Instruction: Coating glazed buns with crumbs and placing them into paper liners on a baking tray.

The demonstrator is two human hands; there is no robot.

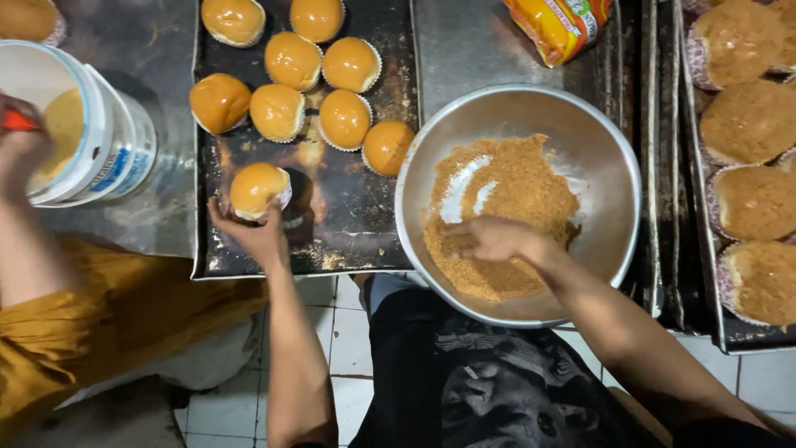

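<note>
My left hand (pixel 249 234) grips a glazed golden bun in a paper cup (pixel 257 189) at the front of a dark baking tray (pixel 348 241). Several more glazed buns (pixel 292 60) sit in paper cups further back on that tray. My right hand (pixel 495 239) reaches into a large metal bowl (pixel 609 158), fingers down in the brown crumbs (pixel 514 187) that cover its bottom. Whether the fingers hold crumbs cannot be told.
Crumb-coated buns (pixel 750 120) fill a tray at the right. An orange packet (pixel 560 25) lies behind the bowl. At the left, another person in a mustard garment (pixel 91 323) reaches a hand (pixel 21 145) into a white tub (pixel 99 133) of yellow-brown spread. White tiled floor (pixel 332 348) shows below.
</note>
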